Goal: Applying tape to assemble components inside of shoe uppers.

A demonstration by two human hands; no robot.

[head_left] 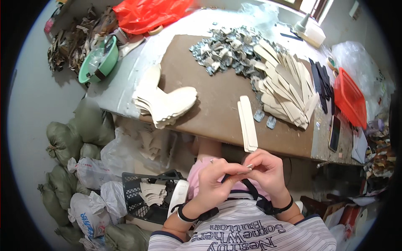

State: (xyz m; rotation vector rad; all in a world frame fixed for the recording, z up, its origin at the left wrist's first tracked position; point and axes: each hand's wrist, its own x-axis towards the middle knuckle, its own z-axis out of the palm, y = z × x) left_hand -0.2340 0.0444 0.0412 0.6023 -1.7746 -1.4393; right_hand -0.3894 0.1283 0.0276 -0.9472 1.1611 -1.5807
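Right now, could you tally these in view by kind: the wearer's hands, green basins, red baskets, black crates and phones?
Hands, left hand and right hand: 2
Green basin: 1
Red basket: 1
Black crate: 1
Phone: 1
Total: 6

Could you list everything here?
Table: one, brown and grey, centre
Plastic bag: one, red, far left tabletop
Basin: one, green, left
Scraps: heap, brown, upper left
Curved pieces: stack, cream, table's left
Small pieces: many, grey, far middle
Fanned strips: many, cream, beside those
Straight strips: at least two, cream, near edge
Dark strips: several, black, table's right
Tray: one, red, table's right
Phone: one, dark, near right edge
Bottle: one, white, far right
Clear plastic: some, far right
Sacks: several, green, lower left
Bags: several, whitish, among sacks
Crate: one, black, beside the sacks
Crate pieces: several, cream, inside it
Held piece: one, small, pale, lower centre
Shirt: one, striped, bottom
Left hand: one, lower centre
Right hand: one, beside it
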